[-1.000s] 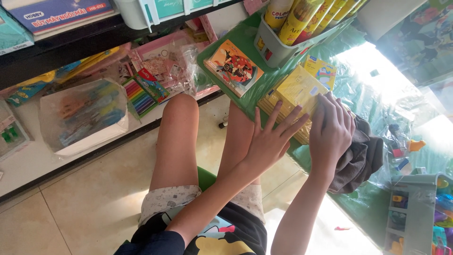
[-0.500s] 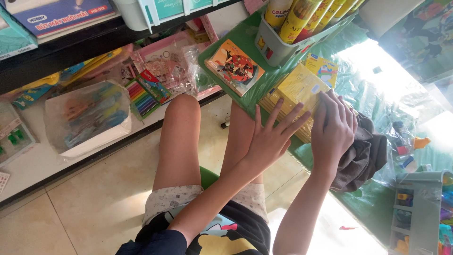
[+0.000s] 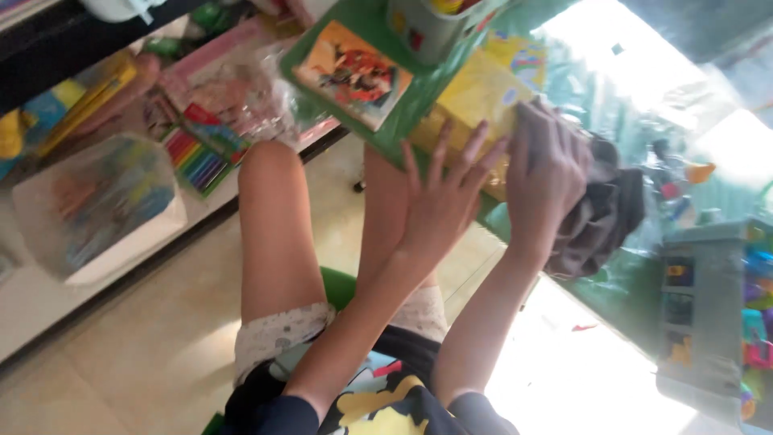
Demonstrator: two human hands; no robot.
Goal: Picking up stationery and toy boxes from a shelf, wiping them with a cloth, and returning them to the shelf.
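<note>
My left hand point(image 3: 442, 196) lies flat with fingers spread on the near side of a yellow box point(image 3: 475, 105) that rests on a green counter point(image 3: 338, 24). My right hand point(image 3: 547, 173) presses a dark grey cloth point(image 3: 600, 217) against the box's right side, the cloth bunched under and behind the fingers. A small picture card point(image 3: 354, 72) lies on the green counter just left of the box. My bare knees point(image 3: 274, 217) are below the counter edge.
A grey pot point(image 3: 431, 28) with yellow items stands on the counter behind the box. On the low white shelf at left sit a clear plastic box point(image 3: 101, 205), a pack of colour pens point(image 3: 197, 157) and wrapped stationery. A grey toy package point(image 3: 708, 314) stands at right. Tiled floor below.
The view has moved closer and shifted slightly; the shelf items slid left and down. Both hands stay on the yellow box, the right hand with the cloth shifting a little along it.
</note>
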